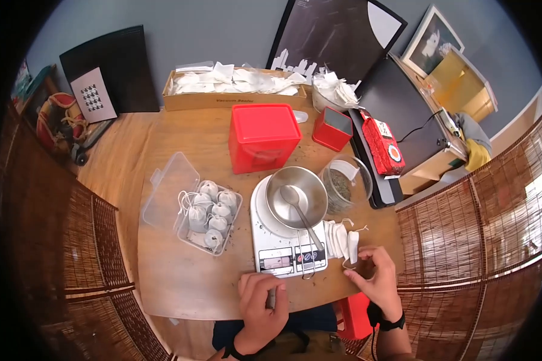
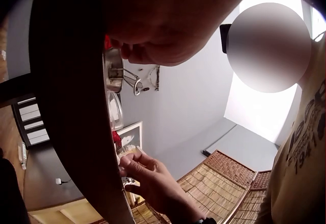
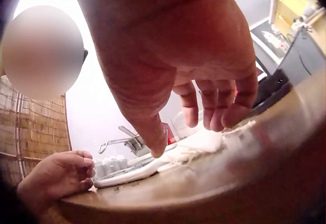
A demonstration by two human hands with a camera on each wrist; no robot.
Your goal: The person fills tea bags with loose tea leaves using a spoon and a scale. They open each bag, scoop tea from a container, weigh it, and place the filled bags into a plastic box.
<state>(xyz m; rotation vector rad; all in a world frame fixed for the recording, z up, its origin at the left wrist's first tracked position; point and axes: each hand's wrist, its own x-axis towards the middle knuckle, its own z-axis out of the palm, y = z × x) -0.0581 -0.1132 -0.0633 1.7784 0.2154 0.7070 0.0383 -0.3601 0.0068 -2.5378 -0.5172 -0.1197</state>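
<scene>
My right hand [image 1: 380, 281] is beside a row of flat white drawstring bags [image 1: 338, 237], thumb and fingers spread apart around the near end. In the right wrist view, its fingertips [image 3: 218, 122] hang right over the bags, with nothing gripped between them. My left hand [image 1: 264, 308] rests loosely curled at the table's front edge, holding nothing, just below a white kitchen scale [image 1: 262, 243]. On the scale sits a steel pot [image 1: 275, 183] with a folding wire handle, and a metal spoon [image 1: 301, 213] leans inside it.
Filled white pouches [image 1: 197, 218] sit in an open plastic box [image 1: 190, 243] to the left. Behind stand a red canister [image 1: 262, 141], a smaller red tin [image 1: 332, 129], a clear jar of dried leaves [image 1: 338, 186] and a cardboard box [image 1: 193, 101] of white bags.
</scene>
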